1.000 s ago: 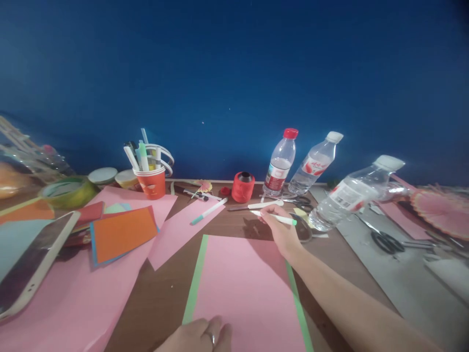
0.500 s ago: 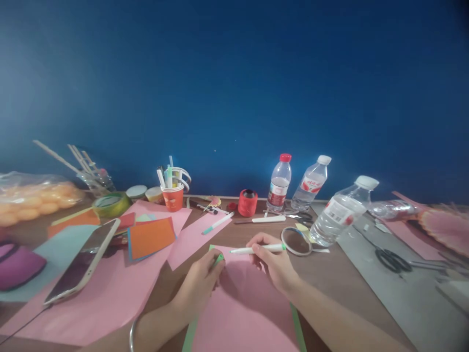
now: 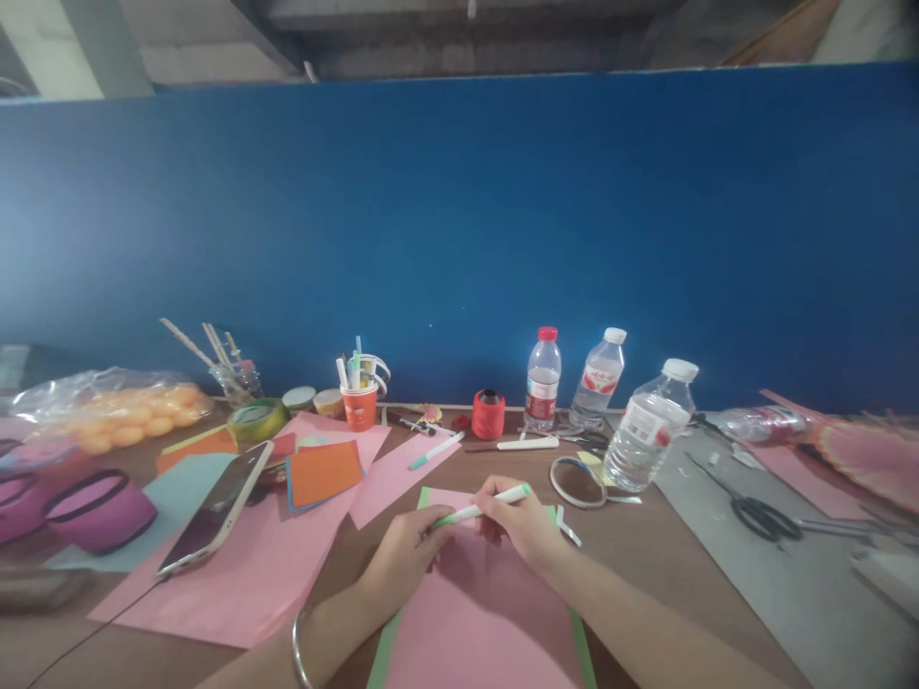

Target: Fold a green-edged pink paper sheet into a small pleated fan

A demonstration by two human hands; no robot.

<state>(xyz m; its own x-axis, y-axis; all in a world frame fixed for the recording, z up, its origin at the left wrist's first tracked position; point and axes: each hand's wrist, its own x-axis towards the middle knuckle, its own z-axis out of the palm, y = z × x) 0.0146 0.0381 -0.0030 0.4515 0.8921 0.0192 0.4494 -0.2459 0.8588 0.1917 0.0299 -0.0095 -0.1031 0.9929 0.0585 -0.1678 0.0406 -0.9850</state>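
Note:
A white marker with green ends (image 3: 468,513) spans the space between both hands, above a pink sheet of paper (image 3: 495,632) that lies on a green sheet (image 3: 580,651). My right hand (image 3: 521,526) pinches the marker's barrel towards its far end. At the other end, the fingers of my left hand (image 3: 398,553) are closed on the green cap, which meets the barrel. The capped end is partly hidden by my fingers. Beyond the paper lies another marker (image 3: 437,450), on a pink strip.
A phone (image 3: 215,507) and orange cards (image 3: 325,475) lie on pink paper to the left. A red cup of markers (image 3: 359,410), red thread spool (image 3: 489,414) and bottles (image 3: 650,426) stand at the back. A tape roll (image 3: 578,481) and scissors (image 3: 765,519) are on the right.
The marker's tip was bare and apart from the cap in my left hand; now marker and cap have come together. The view has tilted up, showing the blue partition's top edge.

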